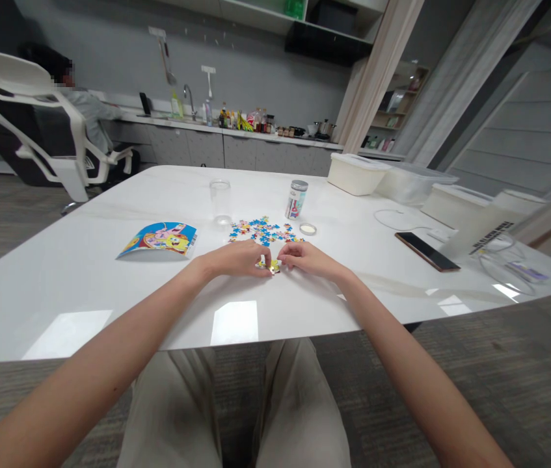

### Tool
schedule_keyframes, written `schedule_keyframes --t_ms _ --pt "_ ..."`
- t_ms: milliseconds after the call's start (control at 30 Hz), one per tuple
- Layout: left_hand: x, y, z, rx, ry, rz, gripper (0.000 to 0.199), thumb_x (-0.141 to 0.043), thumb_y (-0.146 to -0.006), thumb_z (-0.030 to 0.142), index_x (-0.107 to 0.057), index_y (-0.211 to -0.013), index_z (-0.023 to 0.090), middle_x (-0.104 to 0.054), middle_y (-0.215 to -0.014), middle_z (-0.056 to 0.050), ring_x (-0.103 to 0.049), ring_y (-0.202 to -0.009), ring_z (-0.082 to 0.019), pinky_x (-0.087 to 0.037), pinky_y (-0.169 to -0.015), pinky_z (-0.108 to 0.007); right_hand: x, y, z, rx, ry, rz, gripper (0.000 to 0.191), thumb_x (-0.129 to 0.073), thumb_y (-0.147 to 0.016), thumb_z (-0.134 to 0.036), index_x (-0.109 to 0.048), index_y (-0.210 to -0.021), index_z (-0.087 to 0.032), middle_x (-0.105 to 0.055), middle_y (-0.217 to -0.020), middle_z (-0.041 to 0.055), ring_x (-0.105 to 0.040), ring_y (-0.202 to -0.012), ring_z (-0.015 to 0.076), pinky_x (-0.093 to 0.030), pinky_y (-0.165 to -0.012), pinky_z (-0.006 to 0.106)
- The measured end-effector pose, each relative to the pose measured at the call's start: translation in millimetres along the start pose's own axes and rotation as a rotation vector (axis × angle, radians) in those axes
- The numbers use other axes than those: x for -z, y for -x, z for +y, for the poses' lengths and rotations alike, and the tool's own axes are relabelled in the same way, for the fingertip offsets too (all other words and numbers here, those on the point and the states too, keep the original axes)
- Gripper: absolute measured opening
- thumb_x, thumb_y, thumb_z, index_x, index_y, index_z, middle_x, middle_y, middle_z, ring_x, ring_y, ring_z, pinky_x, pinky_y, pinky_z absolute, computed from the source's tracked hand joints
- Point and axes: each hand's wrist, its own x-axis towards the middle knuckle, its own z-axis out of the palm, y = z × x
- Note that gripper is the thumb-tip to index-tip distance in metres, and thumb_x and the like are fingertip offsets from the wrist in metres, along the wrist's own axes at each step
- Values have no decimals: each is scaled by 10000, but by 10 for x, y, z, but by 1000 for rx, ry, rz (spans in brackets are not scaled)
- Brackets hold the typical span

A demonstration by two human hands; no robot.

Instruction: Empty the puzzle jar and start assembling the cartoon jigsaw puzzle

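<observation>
Several joined yellow puzzle pieces lie on the white table between my hands. My left hand bends over their left side, its thumb and fingertips closed at the pieces. At their right edge is my right hand, thumb and forefinger pinched together; whatever is between them is too small to make out. Just beyond my hands spreads a loose heap of blue, red and yellow puzzle pieces. A curved picture sheet with a yellow cartoon figure stands to the left.
Behind the heap are a clear jar and a printed can, with a round lid nearby. A phone, cables and white boxes occupy the right. A person sits beyond the table at left.
</observation>
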Motion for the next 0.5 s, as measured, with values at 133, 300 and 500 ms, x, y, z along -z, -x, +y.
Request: schedule_keyframes --t_ms 133,300,500 --pt "36 20 -41 -25 25 5 298 -623 -800 456 -694 -951 209 -578 -646 8 -525 -598 -132 -350 -609 -233 -4 2 -5 -5 -15 -2 159 -623 -788 -321 -623 -805 -163 -651 -733 16 -582 -618 115 -448 -625 251" --pt "100 59 -97 -27 32 -19 286 -644 -770 458 -702 -894 206 -527 -593 38 -499 -568 -117 -351 -613 -223 -8 -1 -2 -12 -59 -18 167 -641 -776 -330 -612 -796 -167 -661 -756 23 -577 -638 116 -471 -632 253" --pt "116 80 -113 -22 39 -20 294 -654 -768 462 -699 -893 200 -515 -588 38 -481 -558 -115 -349 -619 -224 -6 3 3 -11 -51 -25 176 -636 -788 -337 -614 -809 -163 -674 -772 36 -579 -644 116 -475 -636 255"
